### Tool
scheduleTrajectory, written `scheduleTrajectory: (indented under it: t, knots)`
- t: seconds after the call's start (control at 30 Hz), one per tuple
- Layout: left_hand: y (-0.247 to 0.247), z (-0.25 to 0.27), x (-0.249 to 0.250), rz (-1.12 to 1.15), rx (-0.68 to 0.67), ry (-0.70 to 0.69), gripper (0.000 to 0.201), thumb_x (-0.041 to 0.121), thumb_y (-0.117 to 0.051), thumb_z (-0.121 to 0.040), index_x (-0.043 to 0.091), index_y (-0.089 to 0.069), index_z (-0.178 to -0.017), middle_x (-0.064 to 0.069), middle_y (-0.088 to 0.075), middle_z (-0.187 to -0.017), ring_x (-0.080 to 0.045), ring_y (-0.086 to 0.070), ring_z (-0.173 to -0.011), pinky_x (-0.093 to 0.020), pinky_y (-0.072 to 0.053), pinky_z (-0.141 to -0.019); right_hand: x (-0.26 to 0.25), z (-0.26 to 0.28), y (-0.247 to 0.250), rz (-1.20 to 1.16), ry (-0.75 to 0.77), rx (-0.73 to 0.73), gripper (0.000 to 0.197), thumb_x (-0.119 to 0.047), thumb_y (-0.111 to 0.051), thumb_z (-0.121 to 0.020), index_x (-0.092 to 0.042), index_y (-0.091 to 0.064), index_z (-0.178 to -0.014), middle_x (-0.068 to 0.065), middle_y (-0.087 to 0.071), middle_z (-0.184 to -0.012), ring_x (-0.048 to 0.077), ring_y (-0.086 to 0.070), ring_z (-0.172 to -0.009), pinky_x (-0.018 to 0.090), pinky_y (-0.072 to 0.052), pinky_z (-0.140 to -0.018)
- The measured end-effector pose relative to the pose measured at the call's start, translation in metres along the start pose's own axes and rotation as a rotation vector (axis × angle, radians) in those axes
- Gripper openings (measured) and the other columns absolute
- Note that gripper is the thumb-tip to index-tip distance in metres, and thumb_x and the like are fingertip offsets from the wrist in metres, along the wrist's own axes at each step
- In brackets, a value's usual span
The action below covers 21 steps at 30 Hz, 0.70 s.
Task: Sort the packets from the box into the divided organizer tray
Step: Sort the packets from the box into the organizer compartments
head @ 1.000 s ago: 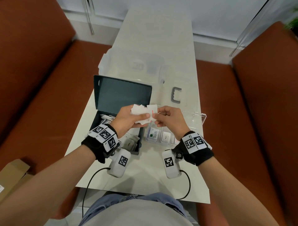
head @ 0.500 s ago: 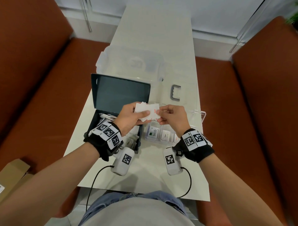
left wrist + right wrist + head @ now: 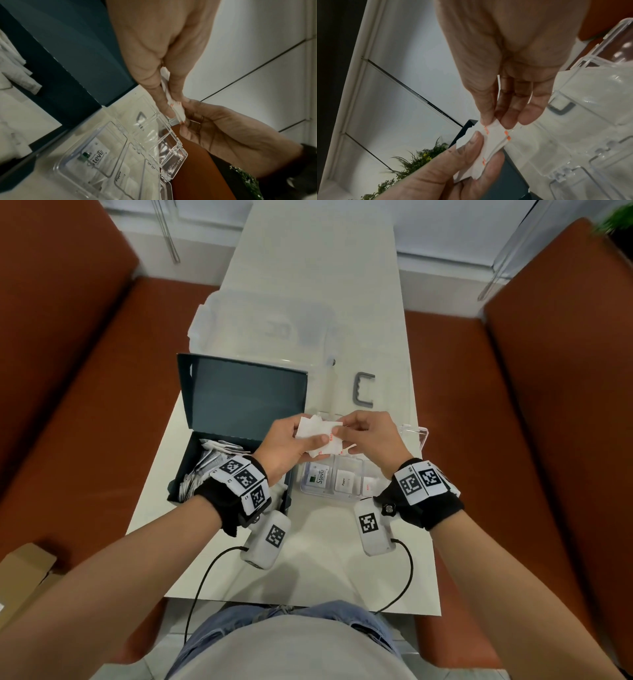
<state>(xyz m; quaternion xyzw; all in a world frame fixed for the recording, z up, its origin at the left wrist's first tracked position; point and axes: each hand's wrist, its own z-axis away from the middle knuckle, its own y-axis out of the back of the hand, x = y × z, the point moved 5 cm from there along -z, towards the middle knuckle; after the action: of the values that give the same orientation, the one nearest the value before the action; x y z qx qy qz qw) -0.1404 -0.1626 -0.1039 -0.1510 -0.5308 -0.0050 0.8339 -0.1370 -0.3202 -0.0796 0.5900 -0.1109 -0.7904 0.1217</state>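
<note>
Above the clear divided organizer tray my left hand grips a small stack of white packets with orange print. My right hand pinches the right edge of the top packet between thumb and fingers. In the left wrist view the packets sit between both hands, over the tray. The tray's near compartments hold a Stevia packet, a pepper packet and a third one. The open dark teal box on the left holds several more packets.
A clear lidded plastic container stands behind the box. A grey U-shaped handle lies beyond the tray, whose clear lid hangs open at the right. Brown benches flank the narrow table. A cardboard box sits at the lower left.
Both hands have stayed together over the tray. My right fingers have moved in closer along the top packet, towards my left thumb.
</note>
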Motion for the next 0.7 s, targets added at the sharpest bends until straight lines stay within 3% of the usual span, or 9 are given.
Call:
scheduleTrajectory:
  t: [0.13, 0.27, 0.37, 0.47, 0.7]
  knots:
    - [-0.012, -0.003, -0.003, 0.008, -0.005, 0.021, 0.033, -0.003, -0.067, -0.085, -0.004, -0.058, -0.117, -0.022, -0.063, -0.118, -0.031, -0.067, -0.103, -0.036, -0.060, -0.076, 0.011, -0.001, 0.022, -0.025, -0.053, 0.032, 0.006, -0.009, -0.070, -0.084, -0.007, -0.067, -0.089, 0.003, -0.067, -0.071, 0.010, -0.060, -0.057, 0.019, -0.049, -0.053]
    - [-0.019, -0.005, -0.010, -0.004, -0.016, 0.050, 0.029, -0.002, -0.067, -0.085, -0.001, -0.059, -0.113, -0.025, -0.067, -0.111, -0.030, -0.070, -0.095, -0.037, -0.060, -0.077, 0.041, -0.001, 0.059, 0.051, -0.137, 0.166, 0.010, -0.011, -0.071, -0.083, -0.005, -0.067, -0.091, 0.002, -0.064, -0.071, 0.011, -0.057, -0.054, 0.019, -0.046, -0.050]
    - [-0.022, -0.006, -0.014, -0.015, -0.004, 0.064, 0.035, -0.004, -0.065, -0.086, -0.006, -0.056, -0.119, -0.026, -0.066, -0.112, -0.031, -0.069, -0.094, -0.036, -0.060, -0.078, 0.070, 0.002, 0.069, 0.239, -0.197, 0.185, 0.012, -0.010, -0.069, -0.082, -0.010, -0.070, -0.094, 0.004, -0.066, -0.076, 0.011, -0.056, -0.059, 0.021, -0.047, -0.056]
    - [-0.027, -0.004, -0.017, -0.020, 0.010, 0.082, 0.038, -0.006, -0.064, -0.086, -0.008, -0.054, -0.122, -0.028, -0.064, -0.114, -0.034, -0.068, -0.096, -0.037, -0.060, -0.078, 0.095, 0.005, 0.059, 0.389, -0.229, 0.114, 0.018, -0.007, -0.064, -0.083, -0.014, -0.071, -0.099, 0.007, -0.070, -0.088, 0.017, -0.061, -0.077, 0.027, -0.050, -0.072]
    - [-0.032, -0.001, -0.023, -0.036, 0.028, 0.093, 0.037, -0.006, -0.065, -0.085, -0.008, -0.055, -0.121, -0.026, -0.065, -0.113, -0.029, -0.070, -0.091, -0.033, -0.060, -0.072, 0.114, 0.001, 0.036, 0.614, -0.334, 0.074, 0.021, -0.019, -0.054, -0.085, -0.029, -0.067, -0.098, 0.002, -0.066, -0.103, 0.026, -0.062, -0.098, 0.035, -0.053, -0.082]
